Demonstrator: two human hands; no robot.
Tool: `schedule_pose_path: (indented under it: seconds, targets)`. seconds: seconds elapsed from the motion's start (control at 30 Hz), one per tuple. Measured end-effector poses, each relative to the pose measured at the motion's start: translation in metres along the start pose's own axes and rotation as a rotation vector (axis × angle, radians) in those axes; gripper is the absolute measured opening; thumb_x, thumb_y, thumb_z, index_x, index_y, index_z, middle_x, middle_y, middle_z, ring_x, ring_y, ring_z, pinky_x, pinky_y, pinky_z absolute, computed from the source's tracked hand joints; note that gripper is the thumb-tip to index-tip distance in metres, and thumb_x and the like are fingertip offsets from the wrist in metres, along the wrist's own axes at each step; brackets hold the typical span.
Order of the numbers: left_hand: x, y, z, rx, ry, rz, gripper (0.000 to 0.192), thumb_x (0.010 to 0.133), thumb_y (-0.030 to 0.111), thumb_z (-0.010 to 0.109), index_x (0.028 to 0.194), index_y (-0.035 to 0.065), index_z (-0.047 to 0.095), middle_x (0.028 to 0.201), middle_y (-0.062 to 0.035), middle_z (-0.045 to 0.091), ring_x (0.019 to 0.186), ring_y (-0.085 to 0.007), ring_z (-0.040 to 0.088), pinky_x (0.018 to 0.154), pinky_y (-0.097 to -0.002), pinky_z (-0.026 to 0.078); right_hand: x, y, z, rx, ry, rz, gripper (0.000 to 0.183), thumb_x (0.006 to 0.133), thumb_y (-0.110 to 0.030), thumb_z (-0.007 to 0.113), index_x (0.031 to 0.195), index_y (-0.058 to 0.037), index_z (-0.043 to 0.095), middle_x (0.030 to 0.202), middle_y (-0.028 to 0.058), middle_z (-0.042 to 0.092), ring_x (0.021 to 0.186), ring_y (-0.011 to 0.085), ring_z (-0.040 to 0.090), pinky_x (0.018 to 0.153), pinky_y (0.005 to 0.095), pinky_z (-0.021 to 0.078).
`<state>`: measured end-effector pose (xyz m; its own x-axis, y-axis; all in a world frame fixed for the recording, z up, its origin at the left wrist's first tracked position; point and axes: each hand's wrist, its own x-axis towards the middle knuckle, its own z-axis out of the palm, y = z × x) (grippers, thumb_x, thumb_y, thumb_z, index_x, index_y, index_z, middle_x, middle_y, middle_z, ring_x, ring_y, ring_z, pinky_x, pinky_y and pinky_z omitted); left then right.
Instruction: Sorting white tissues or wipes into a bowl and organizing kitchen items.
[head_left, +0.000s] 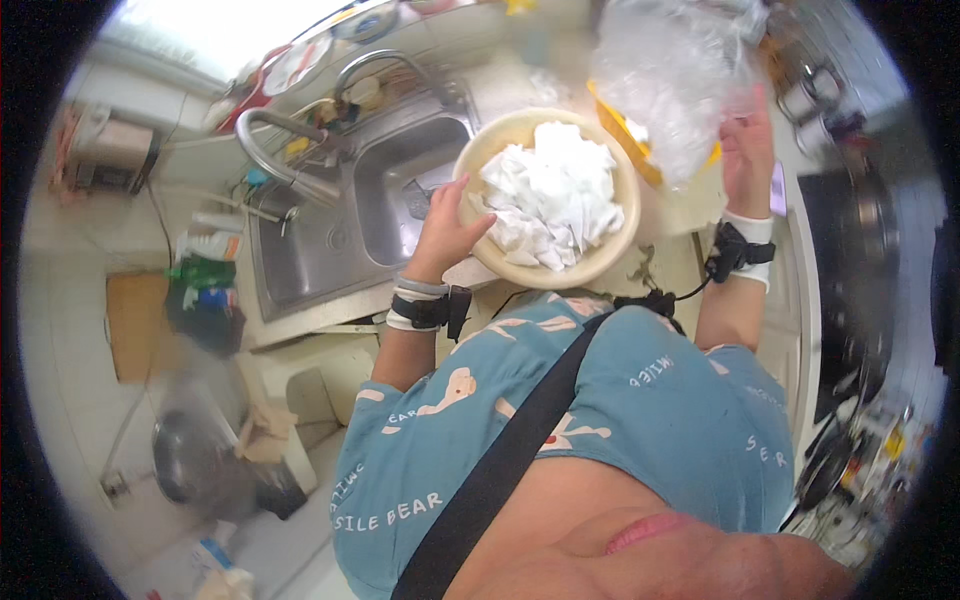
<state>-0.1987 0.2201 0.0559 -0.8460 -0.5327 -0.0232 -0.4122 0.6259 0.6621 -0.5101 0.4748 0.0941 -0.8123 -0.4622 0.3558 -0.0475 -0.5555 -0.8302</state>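
A cream plastic basin (551, 279) heaped with crumpled white paper or cloth (555, 195) stands at the counter's front edge, close before me. My left hand (450, 229) grips its left rim, thumb over the edge and fingers along the outer side. On the right, my right hand (748, 142) is raised and blurred, with a crumpled clear plastic bag (667, 67) at its fingers. The bag hangs over a yellow-rimmed container (626, 139), hiding much of it. Something white shows inside that container.
Left of the basin lies a two-bowl steel sink (300, 262) with arched faucets (255, 135). Bottles (210, 246) stand at its far left. A dark cooktop (851, 277) and a phone-like object (778, 189) lie right. A steel pot (810, 94) stands at the back right.
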Motion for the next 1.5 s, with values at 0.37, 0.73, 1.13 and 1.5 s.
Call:
schedule_pose_path:
  seconds: [0.37,0.73,1.13,1.5]
  targets:
    - [-0.003,-0.005,0.009,0.077,-0.059,0.132,0.05,0.073,0.021,0.069,0.115,-0.0008,0.051,0.113,-0.0205,0.052,0.108,-0.0337,0.048,0.093,-0.0382,0.038,-0.089,-0.072,-0.119,-0.523,0.433,-0.039,0.067,0.083,-0.007,0.055,0.138,0.0027,0.018,0.128,0.0137,0.039,0.112,0.0213,0.044,0.095,0.0329,0.0361]
    - [0.009,0.051,0.028,0.08,-0.154,-0.037,0.087,0.067,0.03,0.077,0.136,0.0091,0.03,0.14,-0.0306,0.014,0.131,-0.0375,0.02,0.102,-0.0411,0.028,-0.014,-0.011,-0.149,-0.896,0.154,-0.102,0.067,0.08,-0.015,0.062,0.136,-0.0046,0.027,0.134,0.0163,0.037,0.121,0.0256,0.038,0.098,0.0369,0.0338]
    - [0.092,-0.005,0.081,0.432,-0.191,-0.27,0.126,0.038,0.026,0.088,0.14,0.0095,0.015,0.139,-0.0352,0.006,0.13,-0.0497,0.007,0.107,-0.0479,0.016,0.042,0.077,-0.157,-1.245,0.143,-0.289,0.03,0.083,-0.022,0.055,0.111,-0.0103,0.055,0.114,0.0231,0.05,0.108,0.0337,0.044,0.093,0.0392,0.0361]
    - [0.11,-0.033,0.088,0.591,-0.33,-0.356,0.124,0.04,0.022,0.085,0.14,0.0099,0.014,0.141,-0.0305,0.01,0.131,-0.0463,0.012,0.106,-0.0457,0.023,0.018,0.094,-0.15,-1.249,-0.164,-0.31,0.068,0.079,-0.021,0.063,0.137,-0.014,0.028,0.14,0.0184,0.028,0.126,0.0303,0.034,0.098,0.0374,0.0359]
